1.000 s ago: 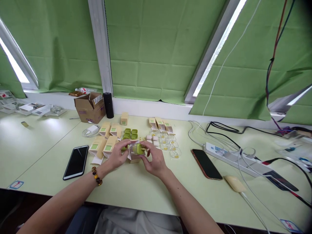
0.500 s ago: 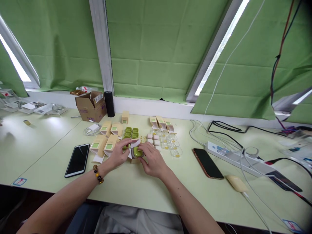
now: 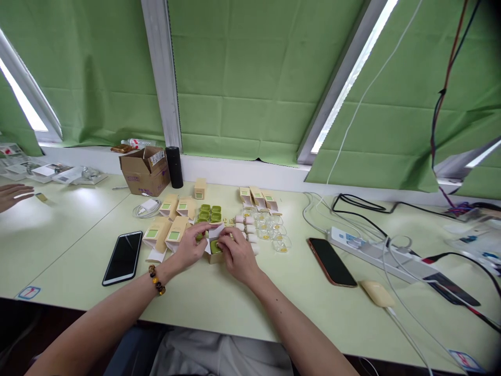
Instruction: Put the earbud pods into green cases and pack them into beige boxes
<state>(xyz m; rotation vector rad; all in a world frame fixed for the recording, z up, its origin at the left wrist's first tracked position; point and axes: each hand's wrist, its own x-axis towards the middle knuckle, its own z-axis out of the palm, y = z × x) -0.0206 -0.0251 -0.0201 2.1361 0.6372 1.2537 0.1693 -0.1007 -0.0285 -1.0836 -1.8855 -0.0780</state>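
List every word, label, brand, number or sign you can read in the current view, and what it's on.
No text can be read with certainty.
Cardboard box: purple print, too blurred.
White label on it: too small.
Small cartons: green labels, too small.
Plastic bottle: red markings, too blurred.
Left blue-framed sticker, right blue-framed sticker: red marks, unreadable.

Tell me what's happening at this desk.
A person's left hand is at a small open box, and the right hand touches a green container inside it. More green containers stand just beyond, with pale pieces and clear cups to their right. Another person's hand shows at far left.
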